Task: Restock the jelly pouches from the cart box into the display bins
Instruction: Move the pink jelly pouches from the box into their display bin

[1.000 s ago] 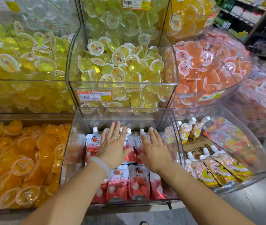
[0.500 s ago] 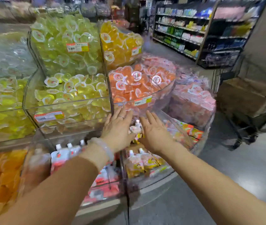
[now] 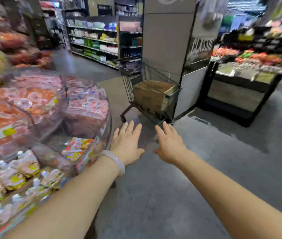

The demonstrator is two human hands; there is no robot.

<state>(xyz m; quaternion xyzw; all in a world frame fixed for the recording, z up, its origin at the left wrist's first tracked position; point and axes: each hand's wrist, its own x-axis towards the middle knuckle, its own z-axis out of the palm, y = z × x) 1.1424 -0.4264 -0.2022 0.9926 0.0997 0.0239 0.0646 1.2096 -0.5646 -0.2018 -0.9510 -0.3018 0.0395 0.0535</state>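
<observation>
Both arms reach forward over the grey shop floor [image 3: 179,195], the left hand [image 3: 128,145] and right hand [image 3: 169,145] held side by side but apart, palms down, fingers straight and spread, each holding nothing and touching nothing. A pale bangle [image 3: 115,161] circles the left wrist. Just left of the left hand curves the clear wall of the display bins [image 3: 108,121], blurred by camera motion; the lower bins hold jelly pouches [image 3: 78,149] in yellow and orange wrappers, some with white caps, and the bins above them are heaped with pink and orange jelly cups [image 3: 33,100]. Beyond the fingertips, well apart from both hands, a wire shopping cart [image 3: 154,94] stands on the floor against a grey pillar [image 3: 164,42], carrying an open brown cardboard box [image 3: 154,95] whose contents cannot be made out. Behind the cart, shelves [image 3: 93,42] of packaged goods line an aisle, and to the right a dark counter [image 3: 240,87] displays trays of red and green items beneath a sign reading "CLASSIC" [image 3: 202,47].
</observation>
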